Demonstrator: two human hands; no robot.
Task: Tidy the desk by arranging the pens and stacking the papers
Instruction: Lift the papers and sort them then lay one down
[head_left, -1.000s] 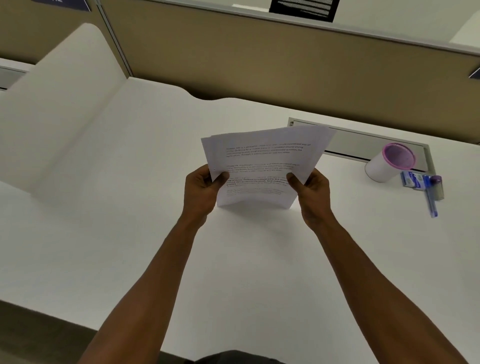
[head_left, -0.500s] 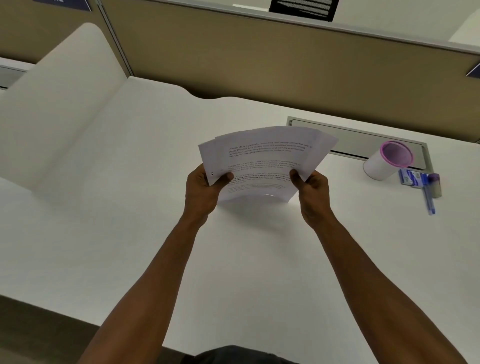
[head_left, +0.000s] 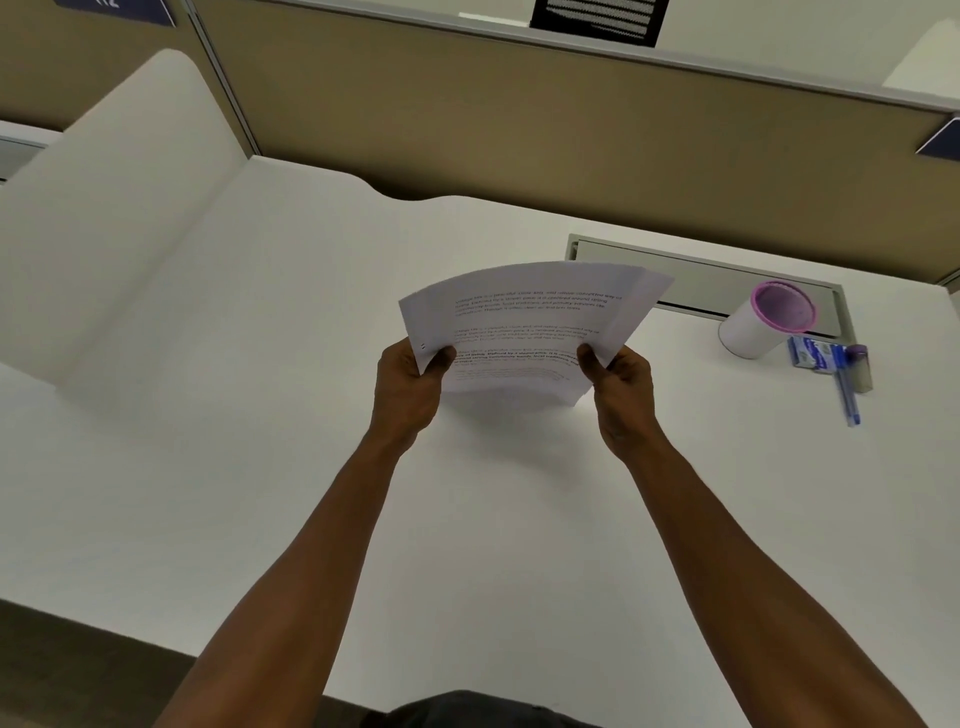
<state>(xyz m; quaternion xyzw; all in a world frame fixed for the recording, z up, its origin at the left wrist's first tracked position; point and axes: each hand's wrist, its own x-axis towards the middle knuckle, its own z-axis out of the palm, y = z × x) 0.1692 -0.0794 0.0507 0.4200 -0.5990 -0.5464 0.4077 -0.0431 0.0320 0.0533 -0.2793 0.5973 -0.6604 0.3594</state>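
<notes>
- The left hand (head_left: 408, 387) grips the lower left corner of a sheaf of printed papers (head_left: 530, 327), thumb laid over the front sheet.
- The right hand (head_left: 621, 387) grips the lower right corner the same way — thumb on top, fingers curled behind.
- The papers are held up above the white desk (head_left: 234, 415), bowed upward, their edges fanned and not squared.
- To the right, well apart from the hands, a white cup with a pink rim (head_left: 763, 325) stands near a grey slot in the desk.
- Just beside the cup lies a blue pen (head_left: 845, 392), next to a small blue packet (head_left: 810, 353) — the details there are blurred.
</notes>
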